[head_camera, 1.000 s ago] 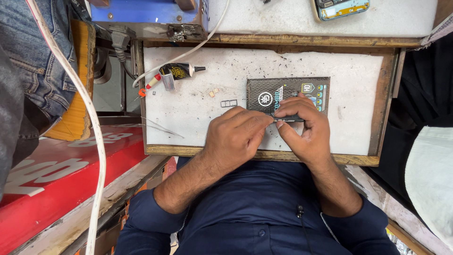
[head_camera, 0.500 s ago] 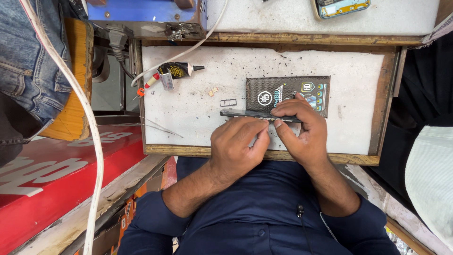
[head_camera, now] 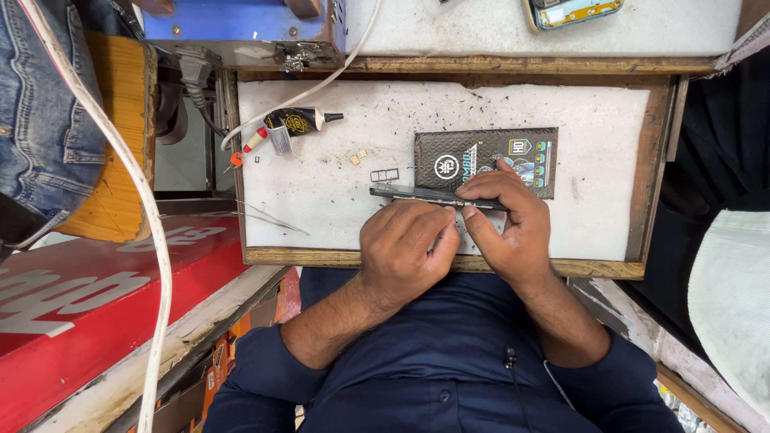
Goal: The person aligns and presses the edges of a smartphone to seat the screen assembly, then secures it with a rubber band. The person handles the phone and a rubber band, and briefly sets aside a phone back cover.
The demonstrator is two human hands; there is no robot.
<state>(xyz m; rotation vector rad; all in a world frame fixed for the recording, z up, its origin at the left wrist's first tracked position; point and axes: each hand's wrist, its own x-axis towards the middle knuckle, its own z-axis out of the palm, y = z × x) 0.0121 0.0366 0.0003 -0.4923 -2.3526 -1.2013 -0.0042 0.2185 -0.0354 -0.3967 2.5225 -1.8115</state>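
**Two hands on a thin dark phone at a repair bench**

White and scuffed, the tabletop [head_camera: 337,184] sat inside a wooden frame, speckled with dark crumbs. Both hands met near its front edge: the left hand [head_camera: 401,252] was curled with its fingertips pressed against the near side of a thin dark phone [head_camera: 417,193] standing on edge, and the right hand [head_camera: 509,228] was closed over the phone's other end, thumb underneath. Just behind the phone lay a flat black package [head_camera: 481,156]. Further left sat two small card trays [head_camera: 384,175], then a black glue tube [head_camera: 298,121] and a red-handled tool [head_camera: 250,143] near a white cable [head_camera: 128,184]. Working the edge well likely called for even pressure from both thumbs, keeping the phone braced against the tabletop so it did not twist or slip.
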